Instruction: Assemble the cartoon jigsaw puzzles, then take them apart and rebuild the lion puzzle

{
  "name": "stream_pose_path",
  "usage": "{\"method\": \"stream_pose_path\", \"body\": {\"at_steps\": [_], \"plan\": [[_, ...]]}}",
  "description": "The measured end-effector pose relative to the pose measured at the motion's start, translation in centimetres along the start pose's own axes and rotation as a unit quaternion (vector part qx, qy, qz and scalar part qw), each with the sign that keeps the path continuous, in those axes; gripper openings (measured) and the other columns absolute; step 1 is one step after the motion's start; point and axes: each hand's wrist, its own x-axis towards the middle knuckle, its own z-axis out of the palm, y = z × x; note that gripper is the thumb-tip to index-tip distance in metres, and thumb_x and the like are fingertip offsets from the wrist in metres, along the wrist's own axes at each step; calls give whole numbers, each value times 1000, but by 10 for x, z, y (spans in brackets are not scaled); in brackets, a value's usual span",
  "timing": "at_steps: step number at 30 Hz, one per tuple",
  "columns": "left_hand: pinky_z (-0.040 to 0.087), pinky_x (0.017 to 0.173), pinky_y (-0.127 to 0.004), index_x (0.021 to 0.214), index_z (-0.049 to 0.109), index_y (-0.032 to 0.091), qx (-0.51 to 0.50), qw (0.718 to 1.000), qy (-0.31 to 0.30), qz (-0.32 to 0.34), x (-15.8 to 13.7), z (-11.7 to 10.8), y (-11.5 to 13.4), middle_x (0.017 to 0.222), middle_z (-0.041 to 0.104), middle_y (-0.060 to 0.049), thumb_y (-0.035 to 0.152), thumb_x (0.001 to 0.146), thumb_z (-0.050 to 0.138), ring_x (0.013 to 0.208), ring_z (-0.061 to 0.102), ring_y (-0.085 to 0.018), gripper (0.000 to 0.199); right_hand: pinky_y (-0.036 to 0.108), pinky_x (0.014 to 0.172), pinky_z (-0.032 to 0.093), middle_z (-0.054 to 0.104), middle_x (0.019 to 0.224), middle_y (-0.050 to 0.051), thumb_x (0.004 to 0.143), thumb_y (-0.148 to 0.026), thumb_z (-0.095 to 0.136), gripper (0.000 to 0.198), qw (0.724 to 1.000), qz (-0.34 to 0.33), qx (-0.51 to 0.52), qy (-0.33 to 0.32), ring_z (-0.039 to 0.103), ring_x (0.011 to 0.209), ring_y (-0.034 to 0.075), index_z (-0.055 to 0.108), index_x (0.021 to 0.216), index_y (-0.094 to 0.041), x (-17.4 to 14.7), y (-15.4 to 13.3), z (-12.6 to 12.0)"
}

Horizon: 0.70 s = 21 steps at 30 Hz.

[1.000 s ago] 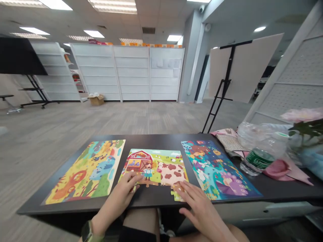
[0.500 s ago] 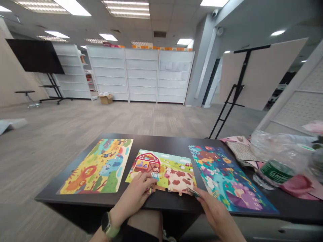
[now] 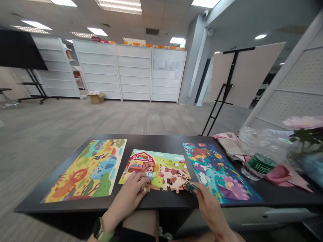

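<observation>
A farm jigsaw puzzle (image 3: 161,161) with a red barn and a spotted cow lies at the middle of the table, its near edge uneven. Gaps and raised pieces break up the cow (image 3: 176,179). My left hand (image 3: 132,190) rests over the puzzle's lower left corner, fingers curled round a small yellow-green puzzle piece (image 3: 145,189), mostly hidden. At the lower right corner, my right hand (image 3: 208,201) pinches a puzzle piece with a dark face (image 3: 191,187) between thumb and fingers, touching or very close to the cow pieces.
A yellow animal puzzle (image 3: 88,168) lies on the left of the black table (image 3: 153,139), a blue night-scene puzzle (image 3: 219,171) on the right. Beyond that are a green-labelled plastic bottle (image 3: 261,164), clear plastic wrap (image 3: 264,139) and pink cloth (image 3: 277,174). An easel (image 3: 227,87) stands behind.
The cow part, nearly whole before, now shows gaps and lifted pieces. My right hand has tilted its dark-faced piece more into sight. The view has turned slightly right.
</observation>
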Motion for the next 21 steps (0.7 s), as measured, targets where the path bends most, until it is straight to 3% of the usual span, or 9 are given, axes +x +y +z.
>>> {"method": "stream_pose_path", "body": {"at_steps": [4, 9, 15, 21], "plan": [[48, 98, -43, 129, 59, 31, -3, 1000, 3, -8, -2, 0, -3, 125, 60, -6, 18, 96, 55, 115, 54, -27, 36, 30, 75, 63, 78, 97, 4, 101, -30, 47, 23, 998, -61, 10, -22, 75, 87, 20, 68, 109, -25, 2, 1, 3], [48, 95, -42, 135, 54, 31, -32, 999, 11, -1, 3, 0, 11, 121, 59, -7, 15, 98, 48, 113, 54, -26, 41, 30, 85, 62, 76, 110, 4, 98, -20, 52, 25, 994, -107, 9, -1, 73, 100, 20, 65, 119, -27, -11, 0, 4], [46, 100, -41, 131, 57, 32, -38, 995, -38, 86, 47, 31, 68, 126, 60, -5, 11, 90, 59, 117, 52, -26, 46, 30, 90, 60, 74, 115, 4, 100, -20, 46, 28, 996, -72, 47, 18, 72, 105, 19, 61, 122, -28, -22, -6, 7], [44, 101, -42, 128, 58, 30, -52, 994, -48, 87, 63, 64, 77, 123, 63, -4, 21, 90, 67, 114, 51, -26, 40, 29, 77, 62, 77, 104, 3, 101, -28, 45, 24, 993, 55, 11, 102, 75, 92, 21, 61, 118, -29, -32, 5, -3]]}}
